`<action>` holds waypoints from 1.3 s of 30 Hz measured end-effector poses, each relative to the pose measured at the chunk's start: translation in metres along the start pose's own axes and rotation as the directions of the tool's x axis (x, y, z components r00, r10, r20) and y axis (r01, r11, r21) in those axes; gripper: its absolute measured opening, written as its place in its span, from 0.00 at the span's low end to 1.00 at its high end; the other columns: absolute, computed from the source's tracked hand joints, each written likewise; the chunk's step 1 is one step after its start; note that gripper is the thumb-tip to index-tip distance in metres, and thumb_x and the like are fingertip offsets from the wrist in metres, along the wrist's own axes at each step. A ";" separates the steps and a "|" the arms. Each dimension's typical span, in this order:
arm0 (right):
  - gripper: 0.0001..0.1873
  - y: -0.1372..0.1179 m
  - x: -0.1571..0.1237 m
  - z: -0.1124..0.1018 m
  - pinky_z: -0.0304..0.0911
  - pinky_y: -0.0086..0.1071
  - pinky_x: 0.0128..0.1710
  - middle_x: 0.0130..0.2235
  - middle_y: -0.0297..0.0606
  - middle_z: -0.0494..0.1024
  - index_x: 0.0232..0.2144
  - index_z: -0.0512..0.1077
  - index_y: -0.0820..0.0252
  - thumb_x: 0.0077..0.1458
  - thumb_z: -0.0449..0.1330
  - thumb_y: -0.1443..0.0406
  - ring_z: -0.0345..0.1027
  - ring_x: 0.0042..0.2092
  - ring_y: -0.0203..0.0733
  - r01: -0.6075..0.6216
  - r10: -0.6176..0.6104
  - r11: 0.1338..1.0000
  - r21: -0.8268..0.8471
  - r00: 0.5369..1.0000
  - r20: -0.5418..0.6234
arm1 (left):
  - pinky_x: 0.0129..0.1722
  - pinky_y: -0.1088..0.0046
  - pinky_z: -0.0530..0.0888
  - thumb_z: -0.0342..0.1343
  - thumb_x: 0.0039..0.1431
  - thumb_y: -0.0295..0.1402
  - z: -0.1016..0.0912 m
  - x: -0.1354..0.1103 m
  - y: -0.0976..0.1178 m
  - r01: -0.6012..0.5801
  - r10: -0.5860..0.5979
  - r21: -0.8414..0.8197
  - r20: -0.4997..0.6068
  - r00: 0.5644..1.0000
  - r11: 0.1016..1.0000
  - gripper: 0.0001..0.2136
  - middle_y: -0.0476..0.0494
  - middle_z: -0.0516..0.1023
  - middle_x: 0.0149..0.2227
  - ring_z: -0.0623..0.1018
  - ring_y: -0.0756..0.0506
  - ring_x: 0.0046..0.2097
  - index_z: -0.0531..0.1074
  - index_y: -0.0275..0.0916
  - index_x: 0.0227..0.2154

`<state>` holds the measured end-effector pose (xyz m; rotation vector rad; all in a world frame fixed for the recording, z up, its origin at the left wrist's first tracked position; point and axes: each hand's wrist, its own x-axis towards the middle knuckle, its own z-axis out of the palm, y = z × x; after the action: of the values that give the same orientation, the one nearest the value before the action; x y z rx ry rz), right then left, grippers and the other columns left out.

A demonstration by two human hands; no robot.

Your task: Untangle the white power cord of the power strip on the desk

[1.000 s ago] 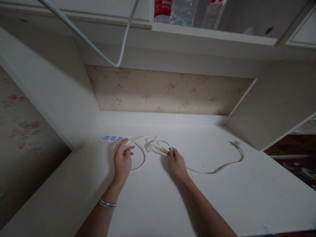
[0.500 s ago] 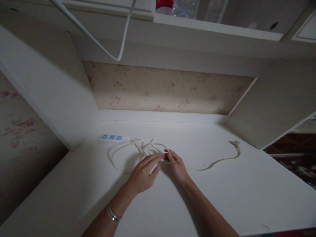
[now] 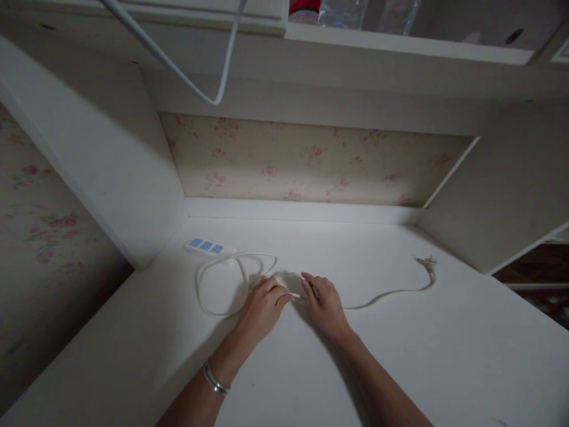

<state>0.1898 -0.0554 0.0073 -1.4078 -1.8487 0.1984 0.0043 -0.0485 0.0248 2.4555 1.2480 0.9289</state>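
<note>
A white power strip (image 3: 205, 246) with blue sockets lies near the left wall of a white desk (image 3: 400, 356). Its white cord (image 3: 213, 284) loops toward the middle and runs on to a plug (image 3: 424, 261) at the right. My left hand (image 3: 262, 308), with a bracelet on the wrist, and my right hand (image 3: 326, 305) meet over a small bundle of cord. The fingers of both are curled onto it, pinching the coils between them.
White side panels close the desk in on the left and right. Flowered wallpaper covers the back. A shelf above holds plastic bottles (image 3: 342, 9) and a red-labelled container. A white cable (image 3: 178, 65) hangs down from the top left.
My left hand has come from beside the power strip to the middle, beside my right hand. The cord loop by the strip has widened and the middle coils have drawn together.
</note>
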 end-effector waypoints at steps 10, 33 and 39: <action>0.16 0.010 0.002 -0.007 0.52 0.36 0.39 0.35 0.38 0.78 0.42 0.73 0.55 0.64 0.49 0.57 0.66 0.37 0.44 -0.057 0.036 0.980 -0.190 0.993 -0.113 | 0.38 0.69 0.67 0.45 0.65 0.36 -0.010 0.005 -0.020 0.248 -0.297 -0.191 -0.298 0.907 0.950 0.10 0.45 0.71 0.32 0.72 0.45 0.37 0.68 0.41 0.30; 0.22 0.032 0.009 -0.017 0.65 0.36 0.41 0.41 0.42 0.79 0.40 0.76 0.59 0.61 0.49 0.51 0.72 0.39 0.45 -0.169 0.177 0.984 0.058 0.963 -0.201 | 0.12 0.79 0.55 0.40 0.56 0.61 -0.046 0.003 -0.015 0.726 -0.183 -0.681 0.728 0.660 -0.092 0.33 0.48 0.66 0.15 0.66 0.53 0.14 0.71 0.33 0.19; 0.19 0.022 0.008 -0.014 0.66 0.35 0.41 0.39 0.41 0.79 0.40 0.75 0.59 0.61 0.51 0.54 0.72 0.38 0.43 -0.130 0.165 0.976 0.174 0.965 -0.206 | 0.14 0.81 0.60 0.48 0.58 0.54 -0.036 0.005 -0.007 0.773 -0.140 -0.626 0.778 0.612 -0.101 0.25 0.49 0.73 0.21 0.68 0.54 0.14 0.73 0.36 0.43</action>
<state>0.2149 -0.0452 0.0084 -1.3971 -1.5158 0.2501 -0.0209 -0.0427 0.0519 0.7831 0.7184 0.4761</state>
